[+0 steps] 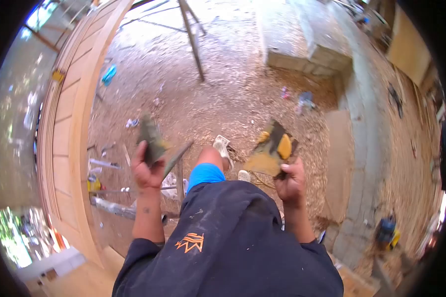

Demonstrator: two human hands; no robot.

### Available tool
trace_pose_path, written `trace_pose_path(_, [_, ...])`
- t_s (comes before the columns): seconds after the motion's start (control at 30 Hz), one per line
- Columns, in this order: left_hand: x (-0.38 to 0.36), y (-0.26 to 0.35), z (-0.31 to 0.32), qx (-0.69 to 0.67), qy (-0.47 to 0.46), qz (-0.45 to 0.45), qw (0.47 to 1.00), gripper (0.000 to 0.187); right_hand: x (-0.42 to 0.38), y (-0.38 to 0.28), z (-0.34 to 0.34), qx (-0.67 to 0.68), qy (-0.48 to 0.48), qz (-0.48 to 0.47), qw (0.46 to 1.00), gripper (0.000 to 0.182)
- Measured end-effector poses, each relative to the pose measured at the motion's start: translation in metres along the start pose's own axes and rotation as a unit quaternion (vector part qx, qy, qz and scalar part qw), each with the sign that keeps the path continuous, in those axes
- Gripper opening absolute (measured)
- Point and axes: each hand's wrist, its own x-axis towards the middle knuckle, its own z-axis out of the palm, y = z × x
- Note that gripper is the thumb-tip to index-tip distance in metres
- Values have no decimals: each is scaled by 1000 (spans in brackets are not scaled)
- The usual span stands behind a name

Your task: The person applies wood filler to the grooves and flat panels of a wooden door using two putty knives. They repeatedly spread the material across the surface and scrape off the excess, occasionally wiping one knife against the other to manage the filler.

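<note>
My left hand [148, 171] is closed on a flat, dark greenish piece [152, 140], which is blurred and tilted upward. My right hand [291, 182] grips the lower right corner of a dark, flat piece with yellow-orange patches [272, 150]; the thumb lies on its face. The two pieces are well apart, one on each side of my body. What material they are made of I cannot tell.
A long panelled wooden piece [69, 128] runs along the left. Wood chips cover the ground [223, 104]. Concrete steps [307, 62] stand at the upper right, with a wooden post [192, 44] at the top. A yellow-and-dark tool [387, 232] lies at the lower right.
</note>
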Motion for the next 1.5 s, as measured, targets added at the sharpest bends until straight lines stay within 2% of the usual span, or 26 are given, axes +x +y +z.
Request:
trace_pose_path(0.03, [0, 20, -20, -110, -101, 23, 988, 27, 20, 2, -2, -10, 0, -4, 1000, 62])
trace_pose_path(0.1, [-9, 55, -28, -188, -195, 93, 958, 31, 61, 6, -2, -32, -18, 16, 999, 62])
trace_pose_path(0.2, [-19, 86, -50, -111, -204, 221, 947, 37, 107, 11, 11, -74, -31, 43, 996, 61])
trace_pose_path(0.33, [13, 114, -90, -42, -125, 276, 952, 42, 203, 42, 65, -117, -82, 75, 987, 61])
trace_pose_path(0.43, [61, 127, -109, -63, 81, 317, 943, 43, 294, 77, 110, -132, -116, 115, 978, 62])
trace_pose_path(0.47, [82, 138, -122, -48, 122, 322, 938, 44, 321, 95, 129, -136, -131, 131, 973, 62])
trace_pose_path(0.57, [144, 199, -101, -84, 181, 360, 911, 43, 396, 148, 198, -135, -147, 174, 964, 62])
trace_pose_path(0.6, [152, 218, -97, -20, 215, 382, 898, 43, 414, 162, 219, -135, -165, 199, 957, 62])
trace_pose_path(0.7, [182, 271, -69, 79, 240, 375, 892, 44, 468, 199, 295, -116, -242, 236, 934, 62])
trace_pose_path(0.77, [190, 303, -63, 117, 251, 304, 912, 40, 494, 224, 326, -148, -209, 244, 935, 64])
trace_pose_path(0.8, [196, 312, -61, 132, 276, 300, 904, 45, 509, 238, 338, -156, -212, 254, 931, 64])
trace_pose_path(0.9, [199, 312, -55, 196, 326, 321, 867, 40, 540, 261, 345, -162, -242, 292, 911, 65])
trace_pose_path(0.93, [202, 318, -66, 201, 346, 296, 868, 45, 557, 279, 354, -156, -257, 316, 900, 64])
trace_pose_path(1.03, [213, 322, -76, 302, 458, 300, 781, 49, 582, 331, 392, -161, -279, 367, 873, 62])
trace_pose_path(1.07, [217, 322, -68, 296, 540, 266, 742, 51, 591, 344, 398, -164, -289, 379, 864, 61])
trace_pose_path(1.13, [214, 310, -34, 283, 557, 249, 740, 50, 618, 347, 393, -173, -320, 414, 834, 58])
trace_pose_path(1.2, [211, 324, -35, 330, 543, 224, 739, 47, 629, 366, 418, -172, -343, 416, 824, 59])
trace_pose_path(1.3, [189, 341, -46, 450, 577, 121, 671, 45, 644, 390, 444, -186, -362, 429, 806, 59])
trace_pose_path(1.33, [188, 353, -48, 379, 561, 170, 716, 43, 645, 400, 456, -191, -366, 432, 802, 59])
trace_pose_path(1.4, [169, 351, -60, 390, 575, 209, 688, 43, 636, 404, 468, -183, -378, 440, 794, 61])
trace_pose_path(1.5, [140, 406, -98, 374, 625, 214, 651, 36, 618, 441, 498, -217, -385, 443, 780, 62])
